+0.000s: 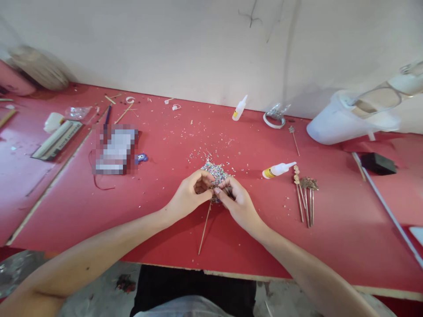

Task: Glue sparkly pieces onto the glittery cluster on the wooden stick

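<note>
My left hand and my right hand meet over a small heap of multicoloured chips on the red table. Thumb and fingers of my left hand are closed at the top end of a thin stick, which slants down toward the table's front edge. My right hand is closed too, its thumb beside the left thumb; thin brownish strands show between its fingers, but what it pinches is partly hidden. To the right lie several sticks with decorated heads and a glue bottle.
A second glue bottle stands near the wall, left of a tape ring. A white bucket and a black block are at the right. On the left lie a pixelated flat object, a blue clip and a putty package.
</note>
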